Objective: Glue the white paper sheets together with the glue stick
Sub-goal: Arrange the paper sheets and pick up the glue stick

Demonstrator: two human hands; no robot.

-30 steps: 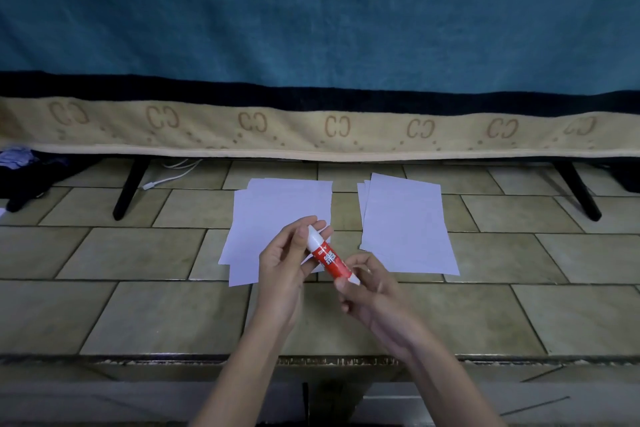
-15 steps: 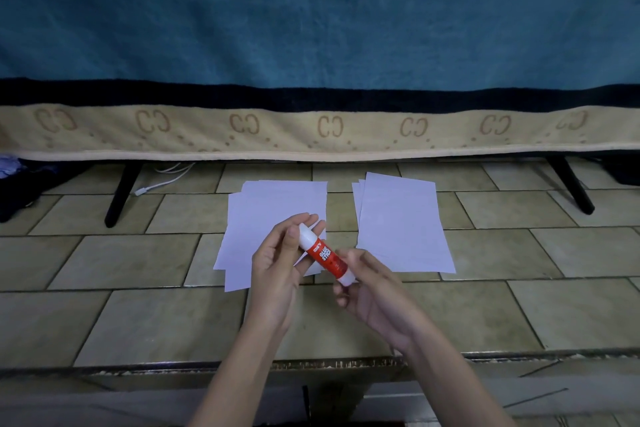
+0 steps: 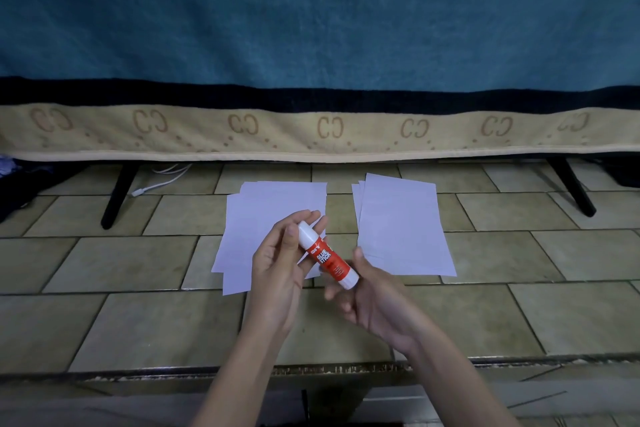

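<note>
While both hands gripped the glue stick point(image 3: 328, 255), left hand point(image 3: 282, 265) at 11 o'clock on the cap, right hand point(image 3: 372, 298) on the base, uncapping was pending; paper sheets point(image 3: 401, 225) lay unglued

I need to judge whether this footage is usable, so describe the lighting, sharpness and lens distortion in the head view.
Head view: dim, even light without glare; sharp enough to read the lettering on the glue stick held by the left hand and right hand; the paper stacks cast faint shadows; wide-angle bowing bends the blanket hem.
</note>
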